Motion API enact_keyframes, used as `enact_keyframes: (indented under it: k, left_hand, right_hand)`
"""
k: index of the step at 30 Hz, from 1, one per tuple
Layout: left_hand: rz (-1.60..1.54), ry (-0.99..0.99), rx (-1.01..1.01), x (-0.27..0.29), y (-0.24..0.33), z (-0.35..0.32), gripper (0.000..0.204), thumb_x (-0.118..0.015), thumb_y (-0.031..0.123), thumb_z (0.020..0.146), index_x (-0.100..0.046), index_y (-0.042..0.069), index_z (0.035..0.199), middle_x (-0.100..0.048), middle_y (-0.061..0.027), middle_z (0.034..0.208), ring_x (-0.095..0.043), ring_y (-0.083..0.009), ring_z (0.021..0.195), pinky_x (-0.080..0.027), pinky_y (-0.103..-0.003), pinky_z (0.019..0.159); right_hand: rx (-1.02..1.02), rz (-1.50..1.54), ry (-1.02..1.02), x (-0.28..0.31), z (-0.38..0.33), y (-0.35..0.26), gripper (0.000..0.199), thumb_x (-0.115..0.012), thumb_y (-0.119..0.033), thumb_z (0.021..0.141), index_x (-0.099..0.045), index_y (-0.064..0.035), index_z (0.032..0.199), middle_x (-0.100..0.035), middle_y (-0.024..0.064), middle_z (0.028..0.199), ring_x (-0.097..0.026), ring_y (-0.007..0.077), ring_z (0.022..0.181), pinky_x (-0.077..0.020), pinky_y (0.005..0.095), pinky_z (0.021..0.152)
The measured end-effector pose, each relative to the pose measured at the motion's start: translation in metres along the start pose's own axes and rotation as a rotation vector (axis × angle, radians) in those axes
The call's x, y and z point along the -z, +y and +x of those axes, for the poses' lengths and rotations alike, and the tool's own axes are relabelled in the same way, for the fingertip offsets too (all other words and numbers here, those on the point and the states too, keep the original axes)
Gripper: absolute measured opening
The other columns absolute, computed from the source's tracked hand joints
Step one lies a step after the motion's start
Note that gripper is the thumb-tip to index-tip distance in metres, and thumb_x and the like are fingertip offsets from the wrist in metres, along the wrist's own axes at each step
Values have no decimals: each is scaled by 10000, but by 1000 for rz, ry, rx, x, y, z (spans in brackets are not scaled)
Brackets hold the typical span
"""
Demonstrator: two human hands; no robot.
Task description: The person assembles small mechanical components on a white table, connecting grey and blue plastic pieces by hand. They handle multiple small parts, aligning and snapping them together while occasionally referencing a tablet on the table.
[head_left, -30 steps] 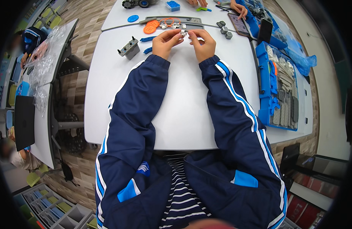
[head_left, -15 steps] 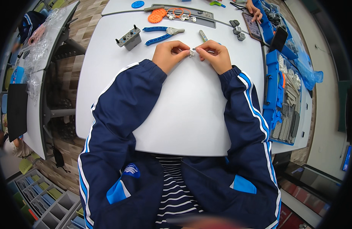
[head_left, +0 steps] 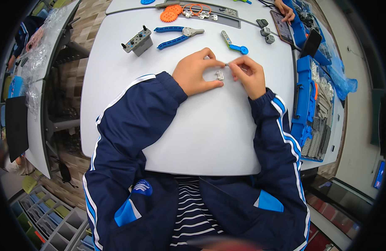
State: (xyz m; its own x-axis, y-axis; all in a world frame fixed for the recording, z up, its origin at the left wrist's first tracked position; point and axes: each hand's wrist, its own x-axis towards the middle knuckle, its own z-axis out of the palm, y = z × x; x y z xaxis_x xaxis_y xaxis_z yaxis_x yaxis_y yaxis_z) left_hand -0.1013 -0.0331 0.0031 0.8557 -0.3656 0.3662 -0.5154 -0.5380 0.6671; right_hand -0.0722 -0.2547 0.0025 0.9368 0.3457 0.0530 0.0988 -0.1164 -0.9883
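Note:
My left hand [head_left: 196,72] and my right hand [head_left: 248,75] meet over the white table [head_left: 201,134], fingertips pinched together on a tiny metal piece at about the point where they touch. A small grey metal bracket [head_left: 219,75] lies on the table between the two hands, just below the fingertips. Both sleeves are dark blue with white stripes. What exactly the fingertips grip is too small to tell.
Blue-handled pliers [head_left: 177,35], a grey block-shaped part [head_left: 137,41] and a blue-ended tool [head_left: 234,43] lie beyond the hands. Orange gears [head_left: 172,11] sit at the far edge. A blue parts tray [head_left: 314,108] lines the right. Another person's hand [head_left: 285,8] rests by a phone.
The view has tilted down and the hands now sit nearer the table's middle. They stay together on the small part; the bracket now lies on the table between them.

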Motion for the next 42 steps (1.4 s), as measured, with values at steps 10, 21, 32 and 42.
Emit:
enact_keyframes:
  k: [10, 21, 32, 42]
  left_hand:
    - [-80, 91, 153, -16, 4, 3, 324, -873, 256, 731, -668, 66, 895, -611, -14, 737, -532, -145, 632, -456, -289, 603]
    - [-456, 60, 286, -13, 3, 5, 314, -837, 138, 797, -708, 22, 1058, -706, -45, 821, -630, -76, 737, -488, -228, 637]
    - [-910, -22, 410, -14, 0, 9, 351, -699, 34, 910, -646, -56, 1245, -702, -175, 1134, -705, -195, 1005, -578, -277, 881]
    - [-808, -49, 433, -8, 6, 8, 305, -674, 50, 931, -665, -50, 1219, -725, -166, 1086, -717, -177, 971, -580, -265, 872]
  right_hand:
    - [87, -166, 74, -17, -14, -2, 114, -701, -98, 924, -700, 14, 947, -614, 27, 862, -594, 90, 787, -492, 229, 663]
    - [73, -138, 75, -20, -14, -8, 115, -686, -91, 937, -709, 9, 988, -659, 52, 920, -627, 114, 781, -533, 261, 695]
    - [192, -255, 167, -22, -15, -8, 98, -683, -79, 929, -696, 13, 958, -671, 85, 919, -677, 138, 799, -565, 268, 703]
    - [361, -518, 151, -25, -17, -12, 44, -688, -36, 899, -673, -1, 923, -640, 87, 857, -677, 178, 733, -544, 276, 633]
